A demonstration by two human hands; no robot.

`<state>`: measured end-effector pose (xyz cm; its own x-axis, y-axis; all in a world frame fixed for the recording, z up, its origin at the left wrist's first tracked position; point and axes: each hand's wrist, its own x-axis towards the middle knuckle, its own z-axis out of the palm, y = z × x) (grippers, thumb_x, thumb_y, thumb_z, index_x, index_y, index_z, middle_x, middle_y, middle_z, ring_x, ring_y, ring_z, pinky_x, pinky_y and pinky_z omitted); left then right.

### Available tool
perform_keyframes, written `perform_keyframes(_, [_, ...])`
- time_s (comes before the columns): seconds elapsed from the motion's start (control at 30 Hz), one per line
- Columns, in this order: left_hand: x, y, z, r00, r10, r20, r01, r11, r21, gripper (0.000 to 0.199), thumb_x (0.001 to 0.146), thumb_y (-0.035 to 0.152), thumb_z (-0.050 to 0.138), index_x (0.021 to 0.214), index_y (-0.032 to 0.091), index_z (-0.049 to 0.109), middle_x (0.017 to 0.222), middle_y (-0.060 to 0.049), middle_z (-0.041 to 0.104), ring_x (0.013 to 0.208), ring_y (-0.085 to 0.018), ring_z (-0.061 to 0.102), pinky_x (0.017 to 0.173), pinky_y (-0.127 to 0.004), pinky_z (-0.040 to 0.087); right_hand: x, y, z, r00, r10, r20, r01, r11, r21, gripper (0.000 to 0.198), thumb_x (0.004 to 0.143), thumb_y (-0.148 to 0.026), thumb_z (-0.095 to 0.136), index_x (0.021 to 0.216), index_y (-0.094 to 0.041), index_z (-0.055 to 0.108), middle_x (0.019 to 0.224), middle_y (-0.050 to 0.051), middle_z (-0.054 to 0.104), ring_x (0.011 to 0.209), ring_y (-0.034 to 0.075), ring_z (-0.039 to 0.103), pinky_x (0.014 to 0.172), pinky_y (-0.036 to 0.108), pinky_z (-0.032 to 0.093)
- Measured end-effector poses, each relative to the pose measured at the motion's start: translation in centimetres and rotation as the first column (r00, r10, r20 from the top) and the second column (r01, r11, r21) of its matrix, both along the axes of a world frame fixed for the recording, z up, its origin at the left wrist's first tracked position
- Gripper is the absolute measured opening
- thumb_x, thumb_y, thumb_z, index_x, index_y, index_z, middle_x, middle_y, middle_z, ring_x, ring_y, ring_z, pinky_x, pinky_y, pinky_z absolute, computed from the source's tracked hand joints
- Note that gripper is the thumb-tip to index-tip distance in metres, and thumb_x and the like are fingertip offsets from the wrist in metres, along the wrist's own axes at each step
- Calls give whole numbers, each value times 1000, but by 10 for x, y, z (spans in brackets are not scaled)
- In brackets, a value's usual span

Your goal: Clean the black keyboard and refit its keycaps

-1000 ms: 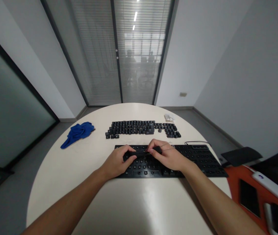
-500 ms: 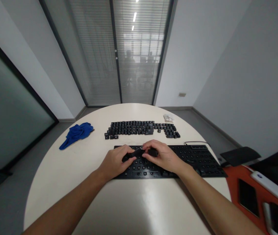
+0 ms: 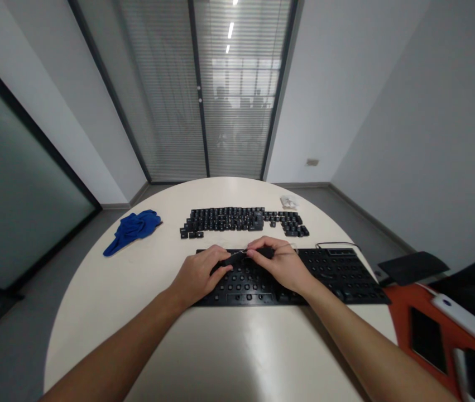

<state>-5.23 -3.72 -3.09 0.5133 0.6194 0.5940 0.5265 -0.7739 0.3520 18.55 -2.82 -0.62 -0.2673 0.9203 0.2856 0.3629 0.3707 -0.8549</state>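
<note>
My left hand (image 3: 198, 277) is closed around a long black keycap (image 3: 232, 260), which looks like a space bar, held tilted just above the keyboard. My right hand (image 3: 284, 267) meets its right end, thumb and forefinger pinched on a thin, light-coloured wire (image 3: 244, 251). How the wire sits in the keycap is too small to tell. Under both hands lies the black keyboard base (image 3: 337, 273), its key sockets bare. Loose black keycaps (image 3: 226, 219) are laid out in rows behind it.
A crumpled blue cloth (image 3: 137, 226) lies at the table's left. Towards the back right is a small clear plastic bag (image 3: 289, 201). The keyboard's cable (image 3: 337, 243) curves off the right edge. Beyond it, an orange surface holds a white power strip (image 3: 467, 321) and a phone (image 3: 428, 339).
My right fingers have shifted slightly up and right and closed into a tighter pinch at the keycap's end. My left hand keeps its hold almost unmoved.
</note>
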Motion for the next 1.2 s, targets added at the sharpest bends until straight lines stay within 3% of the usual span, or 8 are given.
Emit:
perform_keyframes(0.17, [1,0,-1,990,64,123,-40,981,-188,14,97,29,54,107,19,57,103,-6,69,90,-19,68,79,-32,56,-4,-1,-5,992,-38,-124,31,998,-59,14,83,-35,72,87,-21,71,98,5,77,93,20,71,93,38,51])
perform_keyframes(0.3, [2,2,-2,954,182,237,-53,883,-465,15,96,33,53,100,19,58,94,-4,70,83,-18,69,74,-31,57,-11,-7,-5,968,12,-252,-32,997,-73,15,80,-36,75,85,-22,72,94,4,78,89,20,72,90,37,53])
perform_keyframes(0.4, [3,3,-3,923,211,323,-1,840,-543,16,95,34,54,102,19,57,95,-5,71,87,-19,70,78,-32,57,-13,-9,-2,963,9,-268,-26,998,-61,15,79,-36,76,84,-22,71,90,3,78,84,19,71,84,34,53])
perform_keyframes(0.5, [3,4,-3,904,243,352,-27,854,-520,19,94,32,56,107,19,58,100,-6,71,92,-20,70,84,-35,57,-8,-5,1,984,-43,-175,36,998,-45,15,79,-36,75,82,-22,71,87,3,77,81,19,69,80,34,52])
perform_keyframes(0.7, [-7,13,-4,940,284,188,-218,926,-309,19,91,24,59,108,20,66,105,-7,72,98,-23,67,90,-42,54,9,5,6,988,-148,35,148,989,5,21,85,-41,68,82,-21,71,80,2,73,77,20,65,77,33,47])
perform_keyframes(1.0, [-26,36,-16,874,438,213,-351,870,-347,21,90,30,59,107,20,68,90,-4,72,82,-20,67,78,-34,54,25,16,-2,961,-163,222,163,986,17,27,88,-45,62,81,-20,71,76,3,71,68,20,61,66,32,46])
perform_keyframes(1.13, [-30,41,-18,889,439,126,-371,856,-360,23,91,29,59,111,20,66,86,-3,70,78,-19,66,74,-33,53,29,21,-7,968,-130,214,132,991,3,26,88,-42,61,85,-20,73,74,4,72,68,20,64,68,33,49])
perform_keyframes(1.2, [-30,41,-17,904,423,55,-392,874,-288,21,92,28,59,111,20,66,89,-3,69,83,-20,65,79,-35,53,30,22,-8,969,-127,213,131,991,-4,25,88,-41,61,85,-19,73,72,3,71,66,20,64,68,33,50])
